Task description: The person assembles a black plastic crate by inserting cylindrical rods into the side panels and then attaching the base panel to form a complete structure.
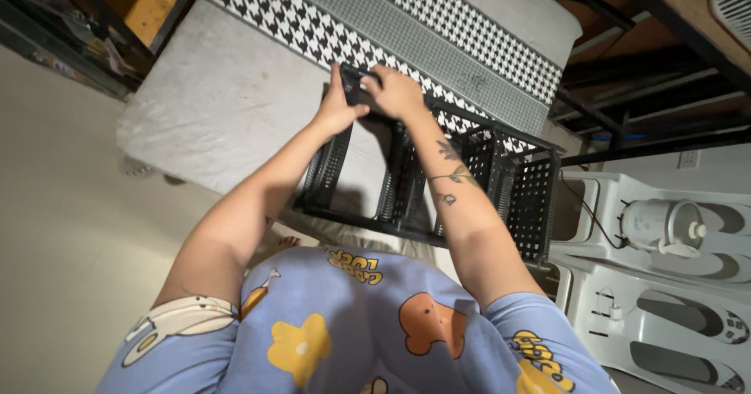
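I have both hands on the far top edge of the black perforated crate [501, 175], which sits on the mattress [219, 97] with its open frame tilted toward me. My left hand [338, 112] is closed over the rim at about eleven o'clock of the crate, fingers curled round a small dark piece there; my right hand [397, 93] is clamped on the same spot just beside it, thumb pressing down. What that dark piece is I cannot tell. To do this well, I judge the two grips should stay close together and push squarely, so the thin plastic wall does not twist. At twelve o'clock runs the houndstooth-patterned blanket [438, 10]; at three o'clock stand white plastic chairs [665, 300], one carrying a small white appliance [661, 223].
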